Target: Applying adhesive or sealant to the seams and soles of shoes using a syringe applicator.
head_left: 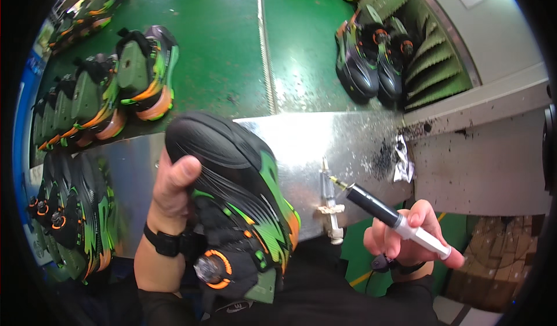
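At eight o'clock the left hand point(172, 184) clasps the shoe point(241, 186) at seven, toe toward eleven, seemingly to steady it, while past a clear syringe point(328, 191) on the bench point(293, 146), the right hand point(408, 248) at four pinches a dark-filled syringe point(372, 204), nozzle toward ten, seemingly aimed clear of the fingers.

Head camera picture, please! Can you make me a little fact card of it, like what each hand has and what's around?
Left hand: holding a black, green and orange shoe
Right hand: holding a dark-barrelled syringe, tip toward the left
On metal table: a second syringe and a crumpled white scrap
Green surface: beyond the table, with a row of shoes at left and a pair of shoes at right
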The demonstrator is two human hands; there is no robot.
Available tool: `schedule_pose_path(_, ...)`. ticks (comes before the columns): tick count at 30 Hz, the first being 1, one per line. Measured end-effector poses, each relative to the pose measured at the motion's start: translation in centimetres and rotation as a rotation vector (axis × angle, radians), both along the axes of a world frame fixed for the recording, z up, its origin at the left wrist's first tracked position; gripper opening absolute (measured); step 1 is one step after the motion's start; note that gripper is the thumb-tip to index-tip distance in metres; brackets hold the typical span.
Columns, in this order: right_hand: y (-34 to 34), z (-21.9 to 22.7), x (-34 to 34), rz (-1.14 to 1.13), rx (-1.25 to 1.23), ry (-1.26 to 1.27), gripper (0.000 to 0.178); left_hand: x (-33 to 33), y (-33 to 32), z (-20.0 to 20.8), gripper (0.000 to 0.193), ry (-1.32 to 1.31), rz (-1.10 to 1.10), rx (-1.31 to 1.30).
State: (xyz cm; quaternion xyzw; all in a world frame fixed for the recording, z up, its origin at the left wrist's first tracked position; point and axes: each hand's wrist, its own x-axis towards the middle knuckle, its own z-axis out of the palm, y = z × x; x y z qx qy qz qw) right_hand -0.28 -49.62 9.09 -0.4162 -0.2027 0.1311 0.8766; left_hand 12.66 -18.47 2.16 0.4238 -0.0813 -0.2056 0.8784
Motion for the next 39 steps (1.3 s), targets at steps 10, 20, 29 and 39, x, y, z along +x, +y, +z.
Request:
schedule_pose_path(10, 7.6, 2.6, 5.9, 0.192, 0.091, -0.160, 0.091, -1.3, 1.4, 1.3, 0.072, -0.204, -0.014, 0.032)
schedule_pose_path(20, 8.8, 1.9, 6.4, 0.236, 0.073, -0.096, 0.090, -1.8, 1.6, 0.9, 0.076, -0.330, 0.004, 0.088)
schedule_pose_path(29, 7.8, 2.7, 5.9, 0.179, -0.115, -0.055, 0.074, -1.9, 1.8, 1.6, 0.070, -0.230, -0.021, 0.017)
schedule_pose_path(39, 6.4, 1.9, 4.3, 0.108, -0.147, -0.023, 0.071, -1.6, 1.5, 1.5, 0.072, -0.136, 0.048, 0.020)
